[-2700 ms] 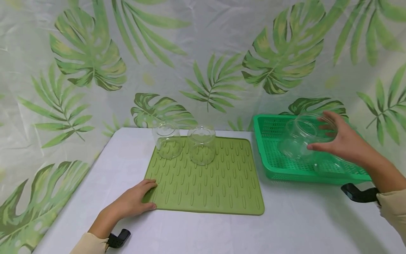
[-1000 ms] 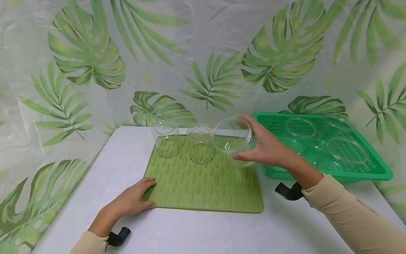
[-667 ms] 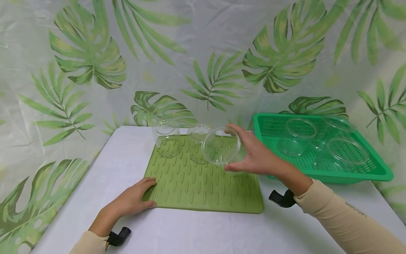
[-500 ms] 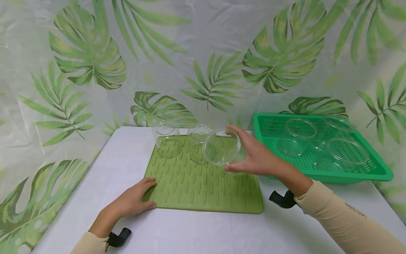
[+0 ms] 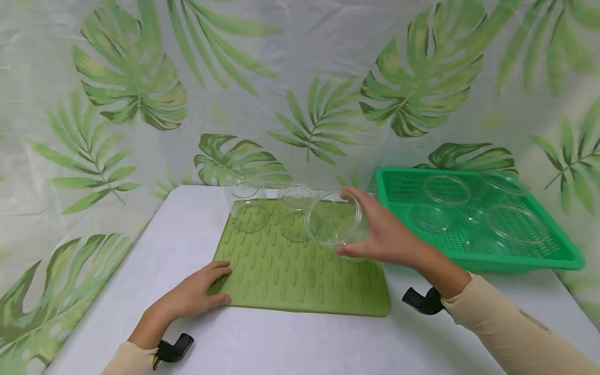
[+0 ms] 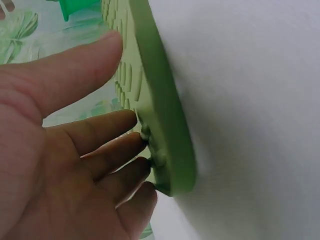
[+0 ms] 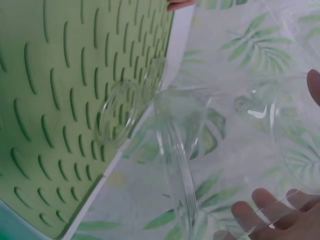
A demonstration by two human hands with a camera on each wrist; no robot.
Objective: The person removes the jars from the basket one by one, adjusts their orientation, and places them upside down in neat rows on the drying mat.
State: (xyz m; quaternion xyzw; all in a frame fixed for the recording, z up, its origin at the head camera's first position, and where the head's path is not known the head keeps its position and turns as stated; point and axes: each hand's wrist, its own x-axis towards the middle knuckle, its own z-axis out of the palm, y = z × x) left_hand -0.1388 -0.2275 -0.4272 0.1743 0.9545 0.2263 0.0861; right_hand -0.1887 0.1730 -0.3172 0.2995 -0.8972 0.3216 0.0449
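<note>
Above the back right of a green ridged drying mat, my right hand grips a clear cup around its side. The cup is tilted, its wide rim facing left and toward me. In the right wrist view, fingers wrap the transparent wall. Two similar clear cups, upside down, stand on the mat's back left: one at the corner, one beside it. My left hand rests at the mat's left edge; in the left wrist view its extended fingers touch the mat, thumb apart.
A green perforated basket stands right of the mat, holding three clear cups, among them a left one and a front one. A white cloth covers the table. A leaf-print curtain hangs behind.
My right hand has lifted the cup out of the basket, carried it left over the mat and tilted it. Lately it shifted slightly right. The left hand has stayed in place.
</note>
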